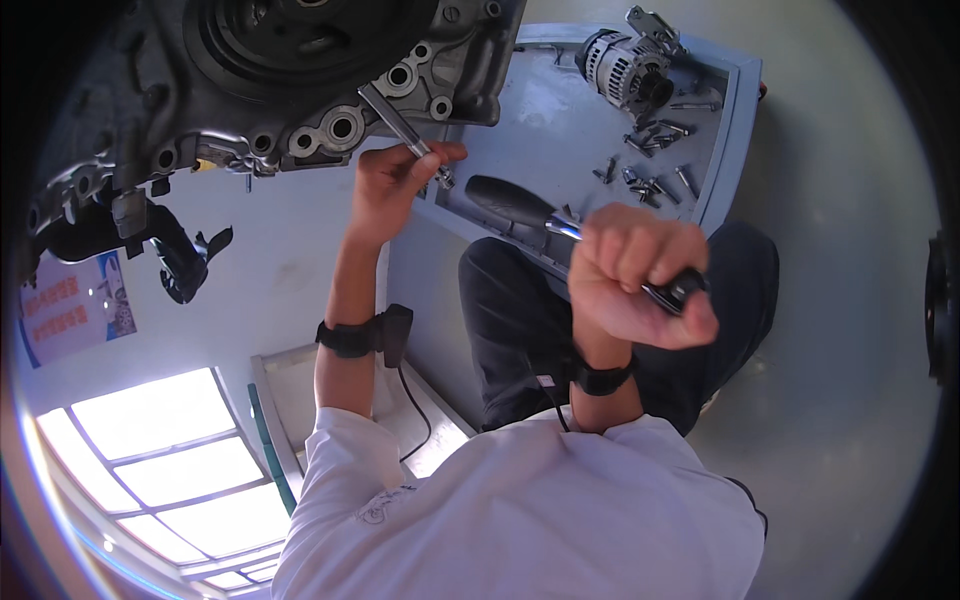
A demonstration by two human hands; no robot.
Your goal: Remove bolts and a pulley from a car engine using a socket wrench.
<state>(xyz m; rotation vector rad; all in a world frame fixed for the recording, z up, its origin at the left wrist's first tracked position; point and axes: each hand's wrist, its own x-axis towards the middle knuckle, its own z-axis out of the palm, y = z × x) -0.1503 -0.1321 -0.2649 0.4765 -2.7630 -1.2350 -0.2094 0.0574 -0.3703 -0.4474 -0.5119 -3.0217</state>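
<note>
My left hand (390,190) pinches a chrome extension bar (398,122) between thumb and fingers. The bar's upper end meets or nearly meets the lower face of the engine (470,60), beside its bolt bosses; I cannot tell whether it is seated on a bolt. Its lower end sticks out past my fingertips. To the right, my right hand (640,270) is closed around a ratchet wrench (510,203). The wrench's black grip points up and left, toward the bar's lower end but apart from it. A black end shows by my thumb, and my fingers hide the middle.
A grey tray table (735,150) stands ahead, holding an alternator (625,75) and several loose bolts (655,185). A large pulley (310,40) is on the engine, and a black curved part (180,260) hangs below it. My knees are under the tray's near edge.
</note>
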